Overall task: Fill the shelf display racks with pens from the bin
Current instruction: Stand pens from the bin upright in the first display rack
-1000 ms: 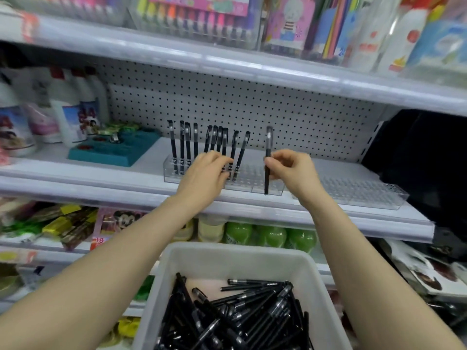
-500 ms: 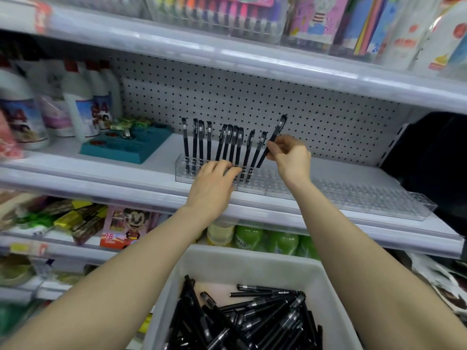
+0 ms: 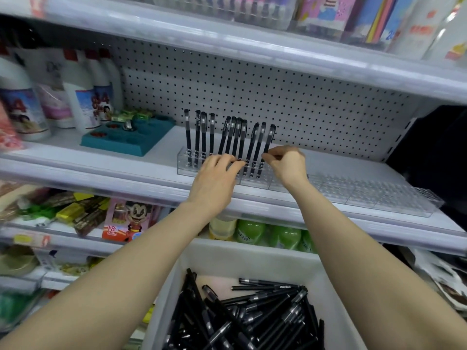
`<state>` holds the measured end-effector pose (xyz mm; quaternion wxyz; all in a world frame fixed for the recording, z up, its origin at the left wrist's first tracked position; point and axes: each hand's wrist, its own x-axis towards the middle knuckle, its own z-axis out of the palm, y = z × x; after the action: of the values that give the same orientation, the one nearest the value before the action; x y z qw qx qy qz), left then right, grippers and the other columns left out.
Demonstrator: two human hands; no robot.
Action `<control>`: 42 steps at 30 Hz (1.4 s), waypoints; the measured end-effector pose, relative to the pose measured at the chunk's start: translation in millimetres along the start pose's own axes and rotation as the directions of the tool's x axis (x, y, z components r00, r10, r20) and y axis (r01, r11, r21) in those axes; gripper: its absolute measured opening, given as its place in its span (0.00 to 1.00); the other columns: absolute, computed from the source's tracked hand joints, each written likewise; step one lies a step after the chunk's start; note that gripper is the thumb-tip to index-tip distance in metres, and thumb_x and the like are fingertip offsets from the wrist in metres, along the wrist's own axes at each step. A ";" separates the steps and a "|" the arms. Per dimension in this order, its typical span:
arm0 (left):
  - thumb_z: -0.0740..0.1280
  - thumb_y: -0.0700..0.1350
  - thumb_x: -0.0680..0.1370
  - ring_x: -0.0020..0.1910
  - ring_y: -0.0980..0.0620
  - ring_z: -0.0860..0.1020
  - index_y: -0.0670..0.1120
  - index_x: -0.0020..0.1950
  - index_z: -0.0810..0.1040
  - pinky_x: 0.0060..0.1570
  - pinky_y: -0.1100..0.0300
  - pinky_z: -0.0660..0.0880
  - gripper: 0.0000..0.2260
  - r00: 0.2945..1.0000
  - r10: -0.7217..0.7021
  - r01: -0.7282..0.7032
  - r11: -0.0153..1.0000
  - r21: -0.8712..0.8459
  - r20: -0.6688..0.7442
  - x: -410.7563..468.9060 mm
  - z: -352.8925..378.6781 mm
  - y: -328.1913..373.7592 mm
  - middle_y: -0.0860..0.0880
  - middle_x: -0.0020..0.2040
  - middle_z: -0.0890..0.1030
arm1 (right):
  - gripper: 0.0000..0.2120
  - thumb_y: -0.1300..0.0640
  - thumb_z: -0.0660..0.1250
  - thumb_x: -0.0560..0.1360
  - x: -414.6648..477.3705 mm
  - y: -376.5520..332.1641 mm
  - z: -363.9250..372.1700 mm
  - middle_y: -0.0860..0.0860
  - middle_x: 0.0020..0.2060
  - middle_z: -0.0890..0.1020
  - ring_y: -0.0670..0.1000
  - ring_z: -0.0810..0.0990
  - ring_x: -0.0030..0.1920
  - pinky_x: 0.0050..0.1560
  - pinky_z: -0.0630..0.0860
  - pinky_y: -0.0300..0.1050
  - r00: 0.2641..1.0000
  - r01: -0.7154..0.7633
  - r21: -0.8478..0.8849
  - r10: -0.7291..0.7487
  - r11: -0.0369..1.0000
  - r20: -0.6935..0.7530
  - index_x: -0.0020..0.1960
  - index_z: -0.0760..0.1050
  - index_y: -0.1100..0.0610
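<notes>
Several black pens point(image 3: 228, 137) stand in the clear rack point(image 3: 184, 165); right hand point(image 3: 288, 164) pinches the rightmost pen point(image 3: 270, 138), left hand point(image 3: 214, 181) rests open against it.

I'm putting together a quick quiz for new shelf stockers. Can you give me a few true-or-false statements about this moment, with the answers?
1. The right hand pinches the rightmost pen standing in the clear rack. True.
2. The bin is empty. False: it holds a heap of black pens.
3. The left hand reaches into the bin. False: it is up at the front of the clear rack, by the standing pens.
4. The teal tray sits left of the clear rack. True.
5. The standing pens are red. False: they are black.
</notes>
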<state>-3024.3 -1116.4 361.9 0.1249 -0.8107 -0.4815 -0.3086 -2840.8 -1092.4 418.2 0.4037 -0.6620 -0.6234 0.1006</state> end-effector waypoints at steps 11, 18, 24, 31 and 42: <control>0.64 0.45 0.79 0.53 0.45 0.76 0.48 0.59 0.80 0.46 0.50 0.76 0.10 0.996 0.063 -0.042 0.959 -0.280 0.067 -74.3 -4.1 37.9 0.49 0.53 0.78 | 0.05 0.58 0.69 0.76 -99.2 23.4 -11.8 0.45 0.37 0.82 0.44 0.79 0.38 0.44 0.76 0.37 0.987 0.144 0.069 -0.138 0.987 -0.083 0.50 0.82 0.53; 0.61 0.51 0.81 0.55 0.45 0.76 0.51 0.61 0.78 0.49 0.54 0.72 0.12 0.954 0.034 0.047 0.965 -0.259 0.299 -111.0 28.8 38.9 0.50 0.53 0.78 | 0.04 0.58 0.71 0.71 -165.2 60.7 2.8 0.45 0.29 0.82 0.44 0.81 0.33 0.41 0.78 0.42 0.920 0.065 -0.057 -0.038 0.996 0.390 0.40 0.83 0.50; 0.60 0.53 0.81 0.54 0.46 0.77 0.53 0.62 0.78 0.48 0.55 0.70 0.12 0.950 0.040 0.027 0.977 -0.210 0.308 -111.9 30.0 38.8 0.52 0.55 0.82 | 0.06 0.56 0.71 0.73 -188.3 69.4 29.1 0.49 0.45 0.85 0.53 0.81 0.48 0.50 0.76 0.44 0.808 0.268 -0.315 -0.035 0.910 0.588 0.49 0.83 0.49; 0.60 0.53 0.81 0.53 0.47 0.77 0.53 0.62 0.78 0.46 0.56 0.68 0.13 0.950 0.038 0.032 0.976 -0.216 0.311 -112.5 25.8 38.9 0.52 0.55 0.82 | 0.10 0.58 0.69 0.75 -194.6 63.2 45.3 0.58 0.51 0.82 0.59 0.80 0.53 0.51 0.76 0.48 0.720 0.424 -0.419 -0.019 0.803 0.693 0.55 0.81 0.54; 0.59 0.53 0.82 0.54 0.47 0.76 0.53 0.63 0.77 0.50 0.54 0.70 0.13 0.943 0.031 0.045 0.975 -0.220 0.331 -112.7 24.6 37.8 0.52 0.56 0.81 | 0.10 0.60 0.66 0.76 -197.2 54.8 51.9 0.59 0.51 0.81 0.59 0.80 0.52 0.49 0.75 0.45 0.620 0.442 -0.435 0.083 0.784 0.780 0.57 0.78 0.59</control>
<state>-3021.5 -1202.6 276.4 -0.0514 -0.8581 -0.4608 -0.2204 -2873.0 -1244.4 275.2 -0.1174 -0.5759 -0.7988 0.1283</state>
